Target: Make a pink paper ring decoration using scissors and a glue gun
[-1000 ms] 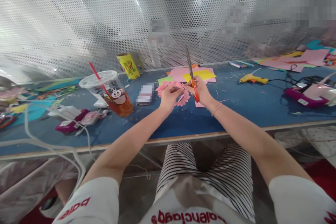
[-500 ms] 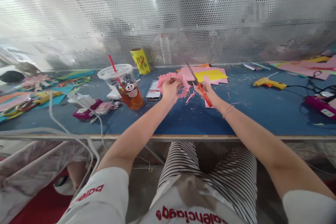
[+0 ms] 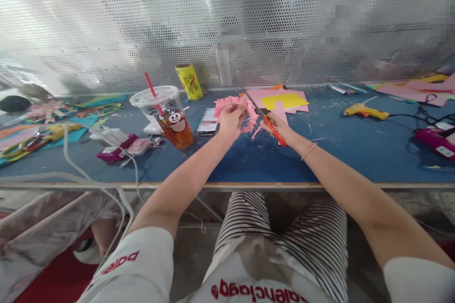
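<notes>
My left hand (image 3: 232, 118) is closed on a pink paper ring (image 3: 251, 120) with a jagged, fringed edge, above the blue table. In my right hand (image 3: 279, 128) are scissors with red handles (image 3: 274, 131); their blades point up and left, across the right side of the ring. Small pink clippings (image 3: 256, 132) lie just below the ring. Behind my hands are pink sheets (image 3: 296, 97) and a yellow sheet (image 3: 280, 101). A phone (image 3: 207, 123) rests left of my left hand.
On the blue table (image 3: 245, 165), a drink cup with a red straw (image 3: 176, 120) and a yellow roll (image 3: 189, 83) stand left. A yellow glue gun (image 3: 366, 111) lies right. Cables, a purple power block (image 3: 115, 149) and coloured paper are at far left. A perforated metal screen (image 3: 270, 23) rises behind.
The scissors have moved left, so their blades now reach the ring's right edge instead of standing apart from it. My left hand still holds the ring in nearly the same place.
</notes>
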A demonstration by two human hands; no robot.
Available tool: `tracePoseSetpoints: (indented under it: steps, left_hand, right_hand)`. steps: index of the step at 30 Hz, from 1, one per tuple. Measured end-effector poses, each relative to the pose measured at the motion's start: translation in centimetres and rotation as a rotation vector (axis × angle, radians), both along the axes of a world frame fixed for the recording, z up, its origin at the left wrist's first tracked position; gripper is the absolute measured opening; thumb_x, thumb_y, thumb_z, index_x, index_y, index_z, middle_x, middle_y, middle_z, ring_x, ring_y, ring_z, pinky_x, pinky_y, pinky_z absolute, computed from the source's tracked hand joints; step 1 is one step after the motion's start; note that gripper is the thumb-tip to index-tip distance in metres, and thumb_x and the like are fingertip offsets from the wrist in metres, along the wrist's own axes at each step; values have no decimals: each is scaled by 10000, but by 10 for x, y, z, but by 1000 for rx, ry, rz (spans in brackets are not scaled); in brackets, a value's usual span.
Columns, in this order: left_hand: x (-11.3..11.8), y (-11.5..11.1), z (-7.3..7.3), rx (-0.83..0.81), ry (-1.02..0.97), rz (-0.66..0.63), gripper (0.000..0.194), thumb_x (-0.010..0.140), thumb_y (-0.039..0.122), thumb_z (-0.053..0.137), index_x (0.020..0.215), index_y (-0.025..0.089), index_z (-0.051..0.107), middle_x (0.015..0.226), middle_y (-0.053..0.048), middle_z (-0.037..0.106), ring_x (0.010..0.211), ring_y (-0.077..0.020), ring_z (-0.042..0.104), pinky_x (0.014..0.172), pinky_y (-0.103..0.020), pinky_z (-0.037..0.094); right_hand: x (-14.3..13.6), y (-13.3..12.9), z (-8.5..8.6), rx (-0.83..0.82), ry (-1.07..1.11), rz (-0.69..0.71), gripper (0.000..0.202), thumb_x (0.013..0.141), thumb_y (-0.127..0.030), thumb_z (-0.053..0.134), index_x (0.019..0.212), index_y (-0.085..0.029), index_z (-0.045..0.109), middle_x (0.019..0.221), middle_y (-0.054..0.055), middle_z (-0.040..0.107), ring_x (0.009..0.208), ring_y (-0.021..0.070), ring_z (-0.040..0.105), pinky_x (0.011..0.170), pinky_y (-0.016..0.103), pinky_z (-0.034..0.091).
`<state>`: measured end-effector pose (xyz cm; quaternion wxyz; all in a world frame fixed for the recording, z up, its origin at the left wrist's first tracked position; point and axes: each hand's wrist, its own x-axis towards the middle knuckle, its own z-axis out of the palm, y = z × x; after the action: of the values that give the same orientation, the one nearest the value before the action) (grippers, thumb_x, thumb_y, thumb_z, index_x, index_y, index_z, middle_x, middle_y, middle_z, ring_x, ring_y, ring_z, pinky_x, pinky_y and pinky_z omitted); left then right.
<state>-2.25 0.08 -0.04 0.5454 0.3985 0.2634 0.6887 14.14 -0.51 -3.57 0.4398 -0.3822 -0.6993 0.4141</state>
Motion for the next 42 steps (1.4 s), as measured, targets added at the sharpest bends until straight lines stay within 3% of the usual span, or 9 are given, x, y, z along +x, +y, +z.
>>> tracePoseSetpoints:
  steps: [24, 30, 34, 39, 42]
  left_hand:
    - [1, -5, 8, -30, 28, 7, 139, 645, 125, 739, 638, 142, 601, 694, 4, 666, 685, -66, 647, 710, -189, 510]
    - [-5, -2, 11, -6, 46, -74, 160, 653, 90, 718, 614, 141, 572, 666, 9, 642, 644, -68, 629, 722, -217, 508]
    - [-8, -2, 13, 34, 39, -138, 179, 655, 55, 705, 610, 144, 556, 649, 9, 629, 643, -78, 625, 734, -239, 508]
    - [-9, -4, 13, 45, 57, -150, 171, 646, 73, 723, 628, 150, 571, 653, 17, 629, 629, -68, 617, 717, -227, 503]
    - [-8, -4, 13, 50, 36, -131, 169, 636, 74, 731, 630, 153, 582, 637, 25, 622, 633, -65, 619, 714, -218, 502]
  right_hand:
    - [2, -4, 5, 18, -38, 32, 378, 723, -535, 591, 830, -232, 392, 600, -84, 391, 466, 67, 306, 455, 223, 278]
    - [10, -3, 10, -23, -14, 200, 349, 749, -530, 553, 840, -236, 387, 547, -89, 380, 412, 72, 321, 430, 234, 282]
    - [13, 5, 7, 16, -32, 236, 325, 733, -486, 588, 828, -237, 401, 518, -92, 360, 413, 75, 302, 440, 234, 275]
    - [15, 8, 3, 164, -82, 138, 288, 736, -435, 589, 835, -232, 411, 690, -40, 438, 602, 113, 406, 570, 262, 347]
    - [16, 1, 8, 233, -125, 106, 314, 738, -444, 596, 860, -228, 403, 727, -40, 413, 646, 120, 391, 616, 272, 338]
